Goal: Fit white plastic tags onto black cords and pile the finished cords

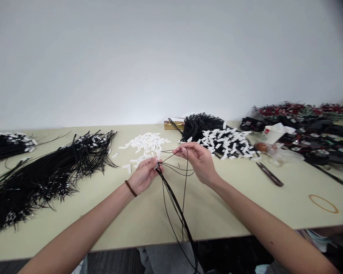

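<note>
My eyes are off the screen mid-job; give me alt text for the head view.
A person's left grip holds a white piece and hanging black wires, while the right grip pinches thin black wire above a pale table. Loose white pieces lie beyond, with black wire bundles at left and a dark tool at right.

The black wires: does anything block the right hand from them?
Nothing visible does: the right hand pinches some of the black wires, and only wires span the gap to the left hand.

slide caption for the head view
Left hand and right hand holding black cables over a pale table, before scattered white pieces.
</note>
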Motion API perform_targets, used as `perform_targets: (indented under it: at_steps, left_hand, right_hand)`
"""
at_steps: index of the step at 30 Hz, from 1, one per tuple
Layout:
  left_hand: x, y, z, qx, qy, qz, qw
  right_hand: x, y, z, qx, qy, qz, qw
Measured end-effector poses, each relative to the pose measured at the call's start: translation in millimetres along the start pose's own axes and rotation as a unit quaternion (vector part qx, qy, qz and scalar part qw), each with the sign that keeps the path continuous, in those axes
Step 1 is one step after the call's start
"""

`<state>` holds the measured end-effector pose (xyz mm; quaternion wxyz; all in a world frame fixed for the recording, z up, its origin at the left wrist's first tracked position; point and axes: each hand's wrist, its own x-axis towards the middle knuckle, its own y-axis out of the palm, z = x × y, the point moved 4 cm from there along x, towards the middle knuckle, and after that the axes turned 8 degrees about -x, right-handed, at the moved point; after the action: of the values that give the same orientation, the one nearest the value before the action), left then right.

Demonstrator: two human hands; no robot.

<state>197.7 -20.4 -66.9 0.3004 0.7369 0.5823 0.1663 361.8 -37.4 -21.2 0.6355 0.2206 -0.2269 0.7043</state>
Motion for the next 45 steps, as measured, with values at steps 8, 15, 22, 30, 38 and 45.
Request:
perform_targets:
  at_steps: [8, 15, 22, 30, 38, 45]
  left_hand:
    - [1, -2.6, -1, -0.006, 0.002, -0.016, 1.000]
    - [6, -6.9, 5, 0.005, -0.018, 0.018, 1.000]
    - [2, -3.0, 4, -0.009, -0.017, 0.019, 1.000]
    - [1, -3.7, 3, -0.008, -0.012, -0.018, 1.000]
    - [3, -6.7, 5, 0.010, -0.008, -0.028, 1.000]
    - [2, -5.7, 4, 0.015, 0.002, 0.000, 1.000]
  right_hand:
    - [-3, 4, 14, -0.102, -0.091, 0.055, 0.989]
    - [-15, 26, 20, -0.104, -0.060, 0.200, 0.972]
    - [-6, 11, 6, 0.109, 0.064, 0.061, 0.990]
    - [11, -29, 4, 0.182, 0.094, -0.163, 0.965]
    - [12, -65, 17, -0.128, -0.057, -0.323, 0.936]
    - [-8, -3, 21, -0.426, -0.257, -0.057, 0.865]
